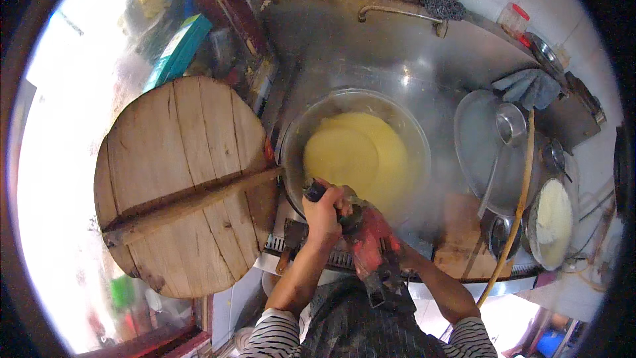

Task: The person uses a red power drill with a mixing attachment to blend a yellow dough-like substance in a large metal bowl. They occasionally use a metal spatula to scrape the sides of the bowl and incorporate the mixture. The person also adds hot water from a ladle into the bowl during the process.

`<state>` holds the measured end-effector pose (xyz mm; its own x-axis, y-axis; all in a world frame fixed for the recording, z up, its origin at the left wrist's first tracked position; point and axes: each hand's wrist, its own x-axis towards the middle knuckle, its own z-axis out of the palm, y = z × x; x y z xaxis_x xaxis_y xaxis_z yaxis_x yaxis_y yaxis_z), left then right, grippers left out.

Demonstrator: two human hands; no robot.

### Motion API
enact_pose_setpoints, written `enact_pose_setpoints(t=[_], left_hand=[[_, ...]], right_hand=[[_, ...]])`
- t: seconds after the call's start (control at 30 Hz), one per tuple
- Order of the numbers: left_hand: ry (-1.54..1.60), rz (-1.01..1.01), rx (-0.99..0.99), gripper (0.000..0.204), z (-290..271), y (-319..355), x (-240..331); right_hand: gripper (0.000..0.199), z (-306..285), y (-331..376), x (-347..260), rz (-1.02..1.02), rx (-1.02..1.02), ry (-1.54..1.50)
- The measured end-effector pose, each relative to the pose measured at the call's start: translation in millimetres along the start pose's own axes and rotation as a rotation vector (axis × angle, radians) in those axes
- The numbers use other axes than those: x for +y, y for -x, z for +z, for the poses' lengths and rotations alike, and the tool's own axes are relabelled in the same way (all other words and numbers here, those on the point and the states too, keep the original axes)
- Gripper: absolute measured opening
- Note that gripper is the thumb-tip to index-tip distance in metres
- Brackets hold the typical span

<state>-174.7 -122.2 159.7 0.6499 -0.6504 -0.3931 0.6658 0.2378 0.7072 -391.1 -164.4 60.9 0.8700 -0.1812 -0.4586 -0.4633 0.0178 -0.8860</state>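
A wide, deep metal pot (424,152) holds a thick, smooth yellow mixture (358,149), with a rounded ring on its surface. Over the pot's near rim is a red and black power drill (371,238), close to my body. My left hand (322,215) is closed round its black side handle. On the other side, my right hand (405,256) meets the drill's body; the tool hides most of its fingers. Whatever is fitted to the drill's front end, and whether it reaches into the mixture, cannot be made out.
Left of the pot stands a large round wooden lid (179,159) with a crossbar. On the right are a water-filled basin (474,132), a metal ladle (511,124), a long wooden stick (523,205), and a bowl of pale yellow stuff (553,215). Steam hazes the pot's right side.
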Motion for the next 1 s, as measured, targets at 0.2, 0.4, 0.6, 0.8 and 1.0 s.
enact_pose_setpoints(t=[0.2, 0.4, 0.6, 0.8, 1.0], left_hand=[[0.019, -0.009, -0.138, 0.017, 6.1, -53.4, 6.1], [0.043, -0.139, -0.202, 0.015, 9.7, -78.4, 3.7], [-0.059, -0.349, -0.304, 0.019, 17.6, -94.4, 10.5], [-0.341, -0.230, -0.391, 0.016, 32.3, -106.8, 12.8], [-1.162, 0.401, -0.338, 0.059, 11.2, -137.5, 35.5]], right_hand=[[0.059, -9.8, -41.6, 52.0, -0.201, 0.265, -0.014], [0.060, -11.5, -35.5, 5.4, -0.123, 0.391, -0.121], [0.051, 21.5, -7.5, -41.2, 0.037, 0.540, -0.090], [0.025, 46.7, 6.8, -49.2, 0.102, 0.372, -0.420], [0.024, 40.2, 28.7, -84.5, 0.024, 0.318, -0.866]])
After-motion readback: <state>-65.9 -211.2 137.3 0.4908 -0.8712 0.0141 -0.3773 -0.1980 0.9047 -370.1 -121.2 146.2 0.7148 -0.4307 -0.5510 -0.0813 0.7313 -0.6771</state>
